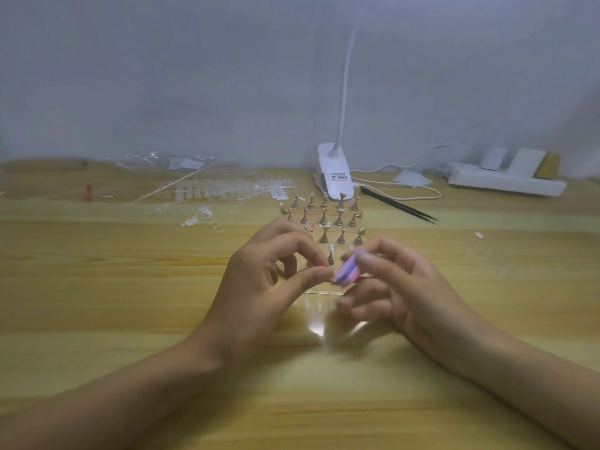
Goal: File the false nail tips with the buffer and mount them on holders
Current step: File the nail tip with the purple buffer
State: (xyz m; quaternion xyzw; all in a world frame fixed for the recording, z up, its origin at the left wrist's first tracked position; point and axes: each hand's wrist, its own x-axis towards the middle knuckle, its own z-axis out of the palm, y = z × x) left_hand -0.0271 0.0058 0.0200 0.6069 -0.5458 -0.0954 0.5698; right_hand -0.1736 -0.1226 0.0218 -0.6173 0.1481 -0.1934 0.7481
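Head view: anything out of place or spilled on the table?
One loose nail tip lies alone on the table, right of the holders, far from the scattered tips and strips at back left. Nothing looks damaged.

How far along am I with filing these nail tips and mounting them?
Done: a few holders seem to carry tips, like one near the left hand. In hand: that hand pinches something small, likely a tip, against the buffer in the right hand. Left: strips of tips lie behind, and many holders look bare.
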